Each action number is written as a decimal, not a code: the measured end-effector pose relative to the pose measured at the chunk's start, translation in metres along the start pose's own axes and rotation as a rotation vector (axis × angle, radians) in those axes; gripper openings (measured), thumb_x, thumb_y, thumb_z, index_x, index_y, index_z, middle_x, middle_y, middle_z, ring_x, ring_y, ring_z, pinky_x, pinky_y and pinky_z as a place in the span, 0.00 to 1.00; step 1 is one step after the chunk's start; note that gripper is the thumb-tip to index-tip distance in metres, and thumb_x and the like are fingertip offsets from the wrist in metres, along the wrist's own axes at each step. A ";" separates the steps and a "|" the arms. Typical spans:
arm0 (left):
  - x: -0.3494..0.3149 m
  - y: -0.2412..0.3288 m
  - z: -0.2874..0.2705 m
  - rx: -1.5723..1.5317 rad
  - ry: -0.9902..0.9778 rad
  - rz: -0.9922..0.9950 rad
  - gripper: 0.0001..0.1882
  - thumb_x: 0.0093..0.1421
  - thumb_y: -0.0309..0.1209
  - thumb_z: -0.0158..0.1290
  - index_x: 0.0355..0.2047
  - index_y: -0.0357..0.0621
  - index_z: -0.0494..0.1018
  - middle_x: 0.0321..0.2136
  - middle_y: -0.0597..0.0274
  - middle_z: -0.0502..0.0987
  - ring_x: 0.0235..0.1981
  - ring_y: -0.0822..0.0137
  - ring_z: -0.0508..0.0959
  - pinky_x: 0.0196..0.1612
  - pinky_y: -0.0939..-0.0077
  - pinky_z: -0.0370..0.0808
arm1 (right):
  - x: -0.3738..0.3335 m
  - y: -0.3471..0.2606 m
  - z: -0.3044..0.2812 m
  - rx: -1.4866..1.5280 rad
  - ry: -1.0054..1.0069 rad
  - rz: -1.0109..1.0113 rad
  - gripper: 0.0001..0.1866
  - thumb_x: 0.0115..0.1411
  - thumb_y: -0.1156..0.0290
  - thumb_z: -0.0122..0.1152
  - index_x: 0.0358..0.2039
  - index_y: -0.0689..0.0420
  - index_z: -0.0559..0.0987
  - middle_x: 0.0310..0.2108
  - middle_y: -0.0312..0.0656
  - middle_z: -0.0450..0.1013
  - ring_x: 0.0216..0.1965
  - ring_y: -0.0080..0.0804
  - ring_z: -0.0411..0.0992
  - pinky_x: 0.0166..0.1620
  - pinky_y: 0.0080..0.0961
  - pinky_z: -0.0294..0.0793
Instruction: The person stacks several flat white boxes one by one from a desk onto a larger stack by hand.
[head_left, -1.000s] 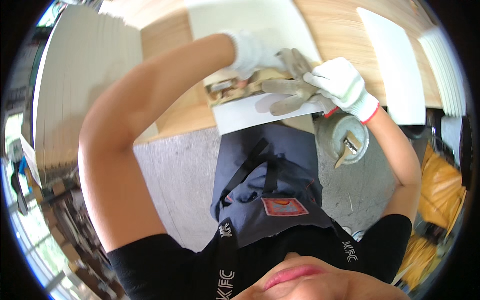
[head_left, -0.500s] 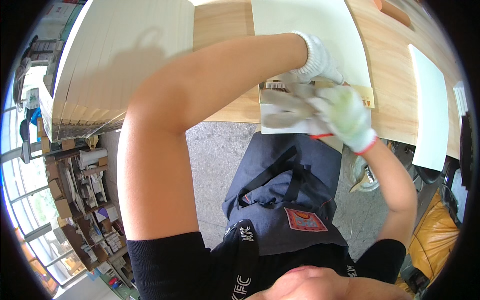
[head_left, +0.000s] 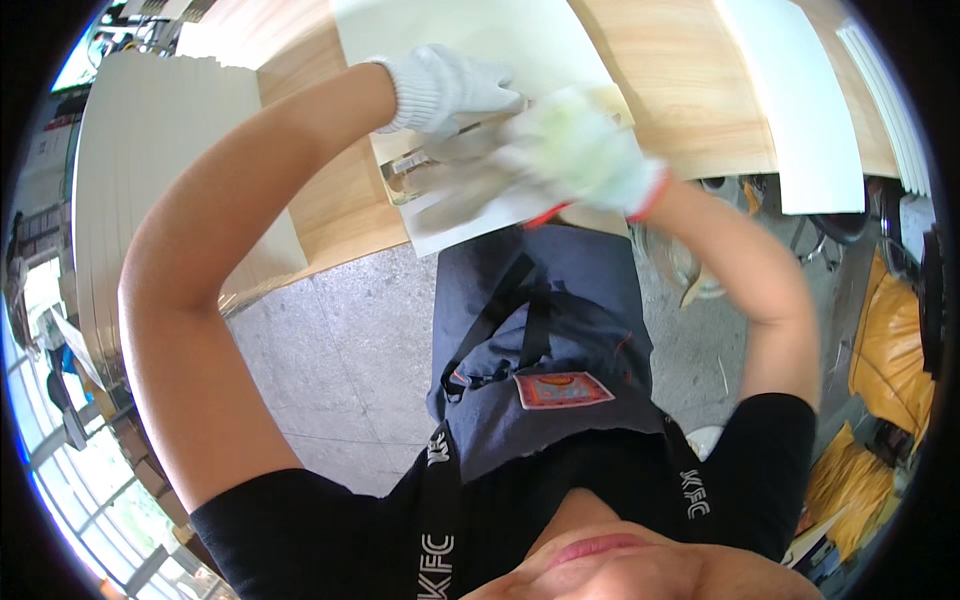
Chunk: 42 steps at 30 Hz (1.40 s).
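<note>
My left hand [head_left: 450, 92], in a white knitted glove, reaches across the sheet with its fingers stretched out and lying flat. Beside it, my right hand [head_left: 585, 150] wears a white glove with a greenish back and a red cuff. It is blurred by motion. A greyish cloth [head_left: 470, 180] with finger-like lobes and a red edge, perhaps a spare work glove, is bunched under its fingers. Both hands are over a large pale sheet [head_left: 450, 32], whose near end has a printed strip [head_left: 400, 165] partly covered by the cloth and hands.
A tall stack of pale sheets [head_left: 170, 170] stands left on the wooden table [head_left: 665, 80]. To the right, a white board [head_left: 790, 100] overhangs the edge, with more boards [head_left: 880, 105] beyond. Below are a round container [head_left: 665, 260] and yellow sacking [head_left: 890, 340].
The whole view has shifted, so table, sheet and hands appear farther left and tilted. My right hand and the cloth still blur over the printed strip; the left hand stays on the sheet.
</note>
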<state>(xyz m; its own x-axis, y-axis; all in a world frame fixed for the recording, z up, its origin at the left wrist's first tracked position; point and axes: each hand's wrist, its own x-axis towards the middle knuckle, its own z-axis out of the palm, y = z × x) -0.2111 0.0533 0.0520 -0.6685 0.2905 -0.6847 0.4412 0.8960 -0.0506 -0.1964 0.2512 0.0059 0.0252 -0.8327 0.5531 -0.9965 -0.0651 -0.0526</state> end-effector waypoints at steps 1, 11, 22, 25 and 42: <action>-0.006 0.008 -0.001 0.009 -0.065 -0.046 0.46 0.46 0.25 0.63 0.65 0.72 0.61 0.53 0.57 0.73 0.47 0.53 0.78 0.49 0.61 0.77 | -0.030 0.015 -0.026 0.007 0.044 0.087 0.13 0.48 0.68 0.61 0.36 0.52 0.80 0.27 0.37 0.74 0.29 0.37 0.74 0.36 0.33 0.73; -0.042 0.023 -0.026 0.011 0.058 0.154 0.49 0.44 0.24 0.67 0.66 0.71 0.60 0.47 0.57 0.71 0.45 0.58 0.78 0.45 0.66 0.78 | -0.129 0.085 -0.113 -0.011 -0.211 0.887 0.17 0.56 0.63 0.63 0.47 0.49 0.80 0.45 0.40 0.76 0.45 0.38 0.74 0.51 0.31 0.73; -0.084 0.101 0.084 -0.075 0.871 -0.148 0.25 0.58 0.23 0.52 0.58 0.51 0.70 0.52 0.57 0.73 0.51 0.55 0.75 0.54 0.64 0.74 | -0.056 0.033 -0.057 -0.265 -0.355 0.386 0.27 0.58 0.60 0.61 0.60 0.38 0.72 0.59 0.34 0.68 0.58 0.33 0.67 0.67 0.54 0.55; -0.131 0.148 0.108 -1.560 0.780 -0.079 0.20 0.66 0.25 0.46 0.58 0.47 0.68 0.59 0.52 0.69 0.58 0.55 0.71 0.60 0.58 0.71 | -0.072 0.051 -0.063 -0.451 -0.194 0.212 0.28 0.61 0.58 0.57 0.63 0.38 0.69 0.63 0.34 0.65 0.63 0.39 0.60 0.68 0.56 0.49; -0.047 0.095 0.123 -3.021 1.192 -0.023 0.12 0.65 0.30 0.45 0.47 0.40 0.66 0.57 0.49 0.65 0.62 0.48 0.65 0.67 0.42 0.62 | -0.007 0.058 -0.101 0.191 -0.292 1.227 0.27 0.66 0.50 0.50 0.61 0.46 0.72 0.51 0.40 0.72 0.50 0.31 0.66 0.49 0.28 0.63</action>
<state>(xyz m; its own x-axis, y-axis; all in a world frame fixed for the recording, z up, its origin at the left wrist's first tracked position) -0.0644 0.0833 -0.0099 -0.7578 -0.4147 -0.5038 0.1915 -0.8794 0.4358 -0.2628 0.3089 0.0822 -0.8592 -0.4908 -0.1444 -0.3521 0.7721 -0.5290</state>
